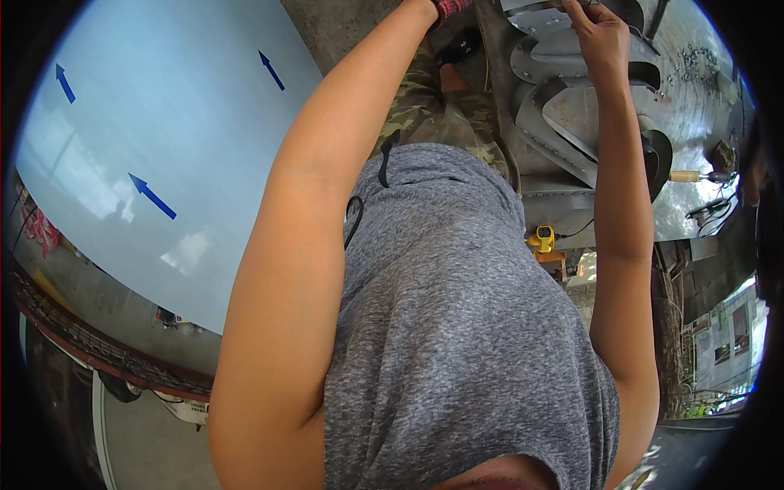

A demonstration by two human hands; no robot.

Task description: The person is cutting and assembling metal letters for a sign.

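Note:
My left hand (449, 8), in a red and black knit glove, is cut off by the top edge, so its fingers are out of sight. Bare and bent at the fingers, my right hand (603, 39) pinches something small and thin at the top edge, too little shown to name. Beneath and around that hand lie several curved grey sheet-metal pieces (563, 61) with small holes or rivets along their bent flanges. Nearer my body, a larger angled metal piece (549, 135) rests on the grey metal worktop (682, 106), partly behind my right forearm.
Small loose fasteners (698, 61) are scattered at the worktop's far right. A wooden-handled tool (690, 175) and dark cables (710, 211) lie nearer. Beside my right hip is a yellow power tool (541, 238). A large pale blue sheet (188, 106) with dark blue arrows fills the left.

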